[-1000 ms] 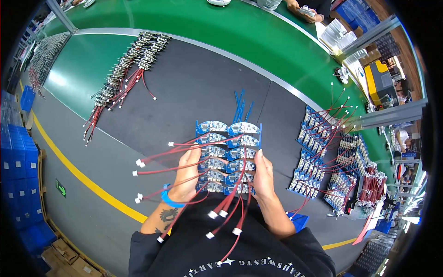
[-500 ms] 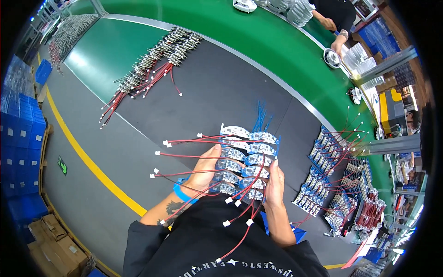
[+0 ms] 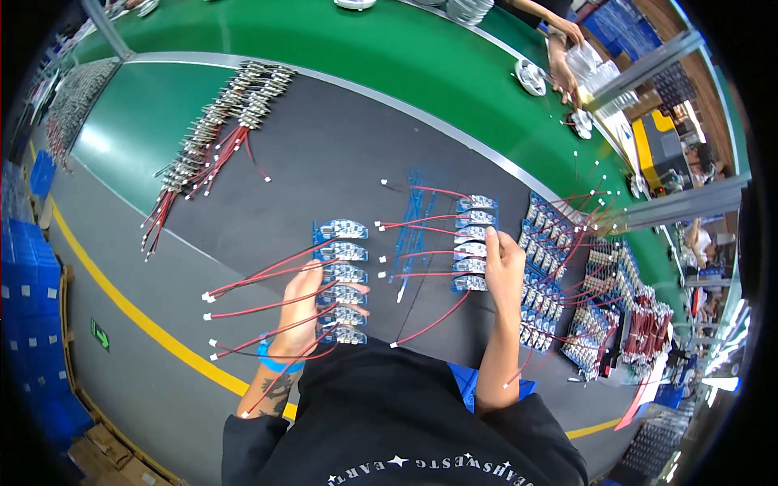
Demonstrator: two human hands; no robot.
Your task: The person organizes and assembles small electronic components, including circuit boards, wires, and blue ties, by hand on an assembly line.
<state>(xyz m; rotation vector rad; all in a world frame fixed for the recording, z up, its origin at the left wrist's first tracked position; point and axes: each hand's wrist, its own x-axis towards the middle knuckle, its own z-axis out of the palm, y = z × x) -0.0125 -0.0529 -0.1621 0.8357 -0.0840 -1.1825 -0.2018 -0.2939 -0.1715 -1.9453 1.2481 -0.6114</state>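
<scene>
My left hand [image 3: 300,306] is closed on the left edge of a circuit board strip [image 3: 349,274], a column of several curved white-and-blue boards. Red-and-black leads with white plugs trail from it across my wrist. A second, similar circuit board strip [image 3: 470,266] is gripped at its right edge by my right hand [image 3: 506,267], thumb on top. Its leads point left. A gap separates the two strips. In that gap, farther off, thin blue offcut strips [image 3: 414,215] lie loosely crossed on the dark mat [image 3: 348,154].
Stacked wired board panels [image 3: 541,304] lie right of my right hand, with a bundle of red leads [image 3: 646,316] beyond. Wired metallic-looking parts [image 3: 215,134] are heaped far left. Across the green conveyor [image 3: 389,49], another person's hands [image 3: 561,61] are near round white parts.
The boards were side by side in one group between my hands; now they are two separate strips. My left hand has moved left, my right hand slightly right and farther away.
</scene>
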